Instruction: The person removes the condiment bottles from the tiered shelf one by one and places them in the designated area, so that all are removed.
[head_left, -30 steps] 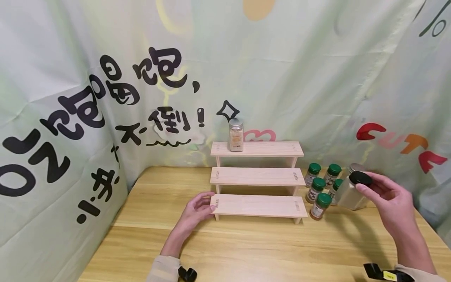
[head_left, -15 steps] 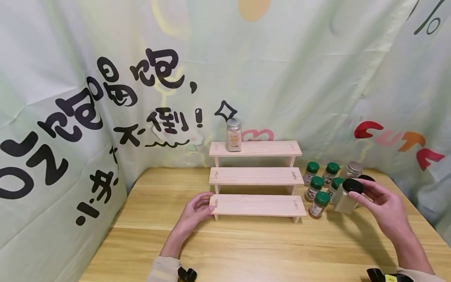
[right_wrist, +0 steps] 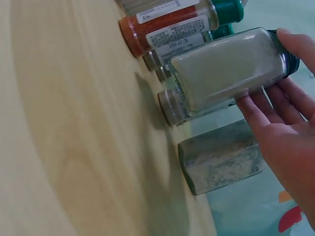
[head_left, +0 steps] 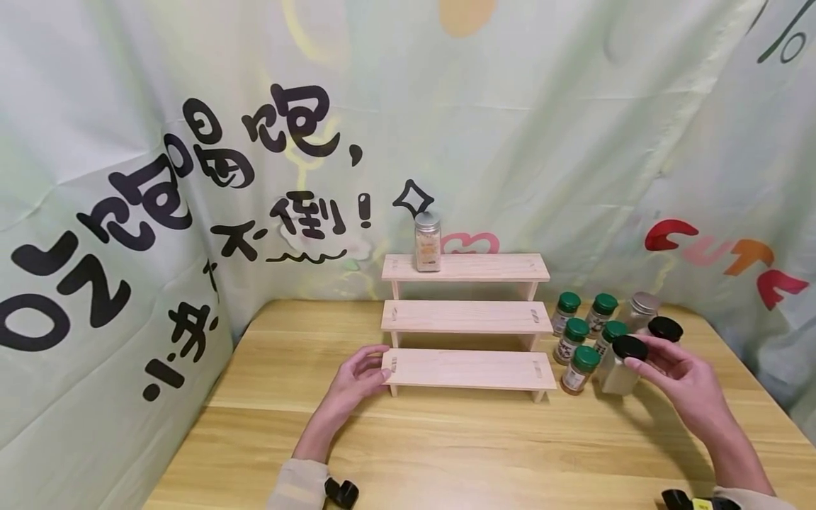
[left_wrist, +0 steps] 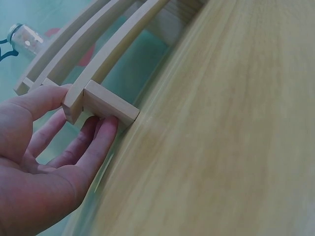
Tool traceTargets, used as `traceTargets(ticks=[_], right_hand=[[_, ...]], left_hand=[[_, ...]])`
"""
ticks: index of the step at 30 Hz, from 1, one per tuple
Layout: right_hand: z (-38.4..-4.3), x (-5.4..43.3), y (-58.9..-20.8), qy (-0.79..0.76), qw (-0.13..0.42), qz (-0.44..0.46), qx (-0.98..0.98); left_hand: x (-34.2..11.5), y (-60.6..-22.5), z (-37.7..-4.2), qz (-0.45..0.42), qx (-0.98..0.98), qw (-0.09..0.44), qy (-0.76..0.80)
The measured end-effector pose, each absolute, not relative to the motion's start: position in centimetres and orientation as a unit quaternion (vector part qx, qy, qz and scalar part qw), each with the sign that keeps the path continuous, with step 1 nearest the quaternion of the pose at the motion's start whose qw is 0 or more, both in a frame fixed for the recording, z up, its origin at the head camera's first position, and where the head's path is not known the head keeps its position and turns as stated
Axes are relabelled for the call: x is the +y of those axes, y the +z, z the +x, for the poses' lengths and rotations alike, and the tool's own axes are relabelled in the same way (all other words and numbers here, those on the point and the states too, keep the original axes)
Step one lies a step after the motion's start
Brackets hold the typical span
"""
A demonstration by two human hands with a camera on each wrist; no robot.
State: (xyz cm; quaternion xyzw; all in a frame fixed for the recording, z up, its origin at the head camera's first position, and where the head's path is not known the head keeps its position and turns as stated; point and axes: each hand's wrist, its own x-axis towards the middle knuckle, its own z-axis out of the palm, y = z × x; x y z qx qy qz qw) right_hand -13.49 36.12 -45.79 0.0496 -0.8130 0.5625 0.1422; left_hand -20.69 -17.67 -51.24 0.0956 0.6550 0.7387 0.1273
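Note:
My right hand [head_left: 687, 379] holds a square glass spice jar [head_left: 620, 375] of pale powder by its black lid. In the right wrist view the jar [right_wrist: 229, 69] is raised off the table, thumb on one side of the lid and fingers on the other. At the left end of a three-tier wooden display shelf [head_left: 468, 370], my left hand [head_left: 354, 377] grips the lowest step. The left wrist view shows its thumb over the board [left_wrist: 93, 66] and fingertips against the short leg [left_wrist: 110, 102]. A silver-lidded jar [head_left: 428, 244] stands on the top step, toward the left.
Several green-lidded spice jars [head_left: 581, 372] stand right of the shelf. Behind them are a silver-lidded jar [head_left: 641, 312] and another black-lidded jar [head_left: 665, 329], close to my right hand. A printed cloth [head_left: 574, 142] hangs behind the wooden table [head_left: 446, 453].
My right hand has carried the black-lidded jar leftward and a little toward me, uncovering the other black-lidded jar behind it. The left hand keeps its grip on the lowest step.

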Motion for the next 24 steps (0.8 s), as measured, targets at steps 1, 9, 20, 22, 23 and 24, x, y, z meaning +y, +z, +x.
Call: traceTargets(ticks=[1, 9, 20, 22, 23, 24], right_hand=[[-13.5, 36.2, -45.9, 0.562, 0.140, 0.048, -0.814], [-13.6, 36.5, -47.1, 0.542, 0.139, 0.051, -0.827], [-13.9, 37.1, -48.0, 0.650, 0.125, 0.097, -0.743], [-13.9, 37.1, -48.0, 0.650, 0.120, 0.103, -0.744], [-13.9, 37.1, -48.0, 0.647, 0.117, 0.104, -0.747], [-13.9, 37.1, -47.9, 0.645, 0.112, 0.105, -0.748]], left_hand=[[-17.6, -51.2, -20.7, 0.096, 0.655, 0.127, 0.738], [-17.6, -51.2, -20.7, 0.091, 0.661, 0.125, 0.735], [-17.6, -51.2, -20.8, 0.095, 0.659, 0.127, 0.735], [-17.6, -51.3, -20.8, 0.095, 0.660, 0.127, 0.734], [-17.7, -51.3, -20.8, 0.093, 0.660, 0.128, 0.735], [-17.7, -51.3, -20.8, 0.092, 0.659, 0.128, 0.735]])
